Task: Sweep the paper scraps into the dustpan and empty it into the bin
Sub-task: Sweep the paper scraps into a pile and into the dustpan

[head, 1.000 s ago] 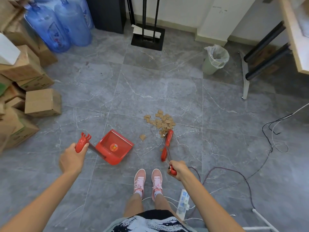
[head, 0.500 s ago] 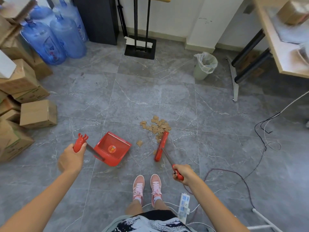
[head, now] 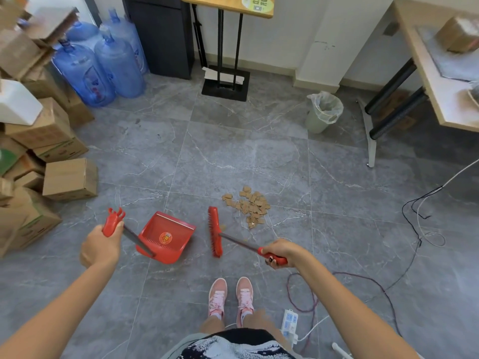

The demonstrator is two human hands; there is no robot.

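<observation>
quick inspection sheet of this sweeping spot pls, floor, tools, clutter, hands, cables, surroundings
surface: grey tiled floor, bare around the pile
job's things: paper scraps piled on the floor; red dustpan looks empty; broom head between dustpan and scraps; lined bin by the wall
clutter: cardboard boxes stacked at left
hands: left hand grips the dustpan handle; right hand grips the broom handle
cables: loose cords and a power strip at right
surroundings: water bottles, desk

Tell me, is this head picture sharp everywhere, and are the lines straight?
Head view: the paper scraps, dustpan and broom are fairly sharp; the cardboard boxes at top left look smeared; the wide lens bends the table edge at right; lighting is soft and even.
</observation>
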